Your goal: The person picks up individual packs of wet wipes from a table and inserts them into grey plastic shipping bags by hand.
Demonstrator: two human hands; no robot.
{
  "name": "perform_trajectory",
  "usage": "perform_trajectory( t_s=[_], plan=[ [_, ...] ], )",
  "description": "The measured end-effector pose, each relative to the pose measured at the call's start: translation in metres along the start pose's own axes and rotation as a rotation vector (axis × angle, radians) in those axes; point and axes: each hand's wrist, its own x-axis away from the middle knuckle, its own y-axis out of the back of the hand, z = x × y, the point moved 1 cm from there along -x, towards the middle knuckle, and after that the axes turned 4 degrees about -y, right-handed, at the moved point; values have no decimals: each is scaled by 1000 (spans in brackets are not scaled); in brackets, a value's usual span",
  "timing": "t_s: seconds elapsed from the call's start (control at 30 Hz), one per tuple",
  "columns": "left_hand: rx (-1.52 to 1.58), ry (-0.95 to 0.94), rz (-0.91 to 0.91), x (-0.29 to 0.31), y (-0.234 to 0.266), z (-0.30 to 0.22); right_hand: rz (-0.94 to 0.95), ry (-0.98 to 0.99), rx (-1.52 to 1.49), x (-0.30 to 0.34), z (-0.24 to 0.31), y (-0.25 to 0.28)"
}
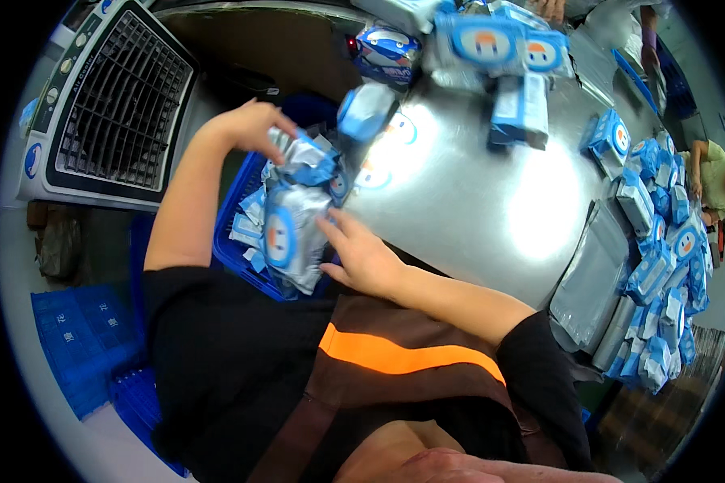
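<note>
My left hand (254,129) reaches over the blue basket (227,249), its curved fingers on a crinkled silver and blue soft packet (308,163). Close to it, my right hand (366,256) has fingers and thumb at the edge of a larger silver, white and blue packet (292,237) with a round printed picture. That packet is tilted over the basket's near side. Several small packets (246,228) lie inside the basket, partly hidden by the held ones. A motion-blurred packet (366,111) is at the table's left edge, just above the hands.
The shiny metal table (459,201) extends to the right. Blue and white packets lie at its far side (491,48) and in a heap on the right (660,258). A grey air cooler (117,105) stands left, above blue crates (84,342). Another person (713,173) is at far right.
</note>
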Motion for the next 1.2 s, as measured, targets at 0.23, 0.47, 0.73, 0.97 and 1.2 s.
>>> perform_trajectory(
  t_s=[0.23, 0.47, 0.73, 0.97, 1.2],
  plan=[
    [779, 104, -548, -29, -42, 62, 16, -171, -53, 59, -58, 90],
    [727, -502, -937, -191, 137, -85, -817, -529, 563, 100, -147, 247],
    [2, -351, -712, -452, 225, -227, -462, -823, 432, 67, -201, 275],
    [156, -243, -24, -510, 166, -229, -516, -953, 516, 107, -172, 252],
    [53, -405, -328, -342, 70, -274, -457, -1042, 450, 170, -117, 217]
  ],
)
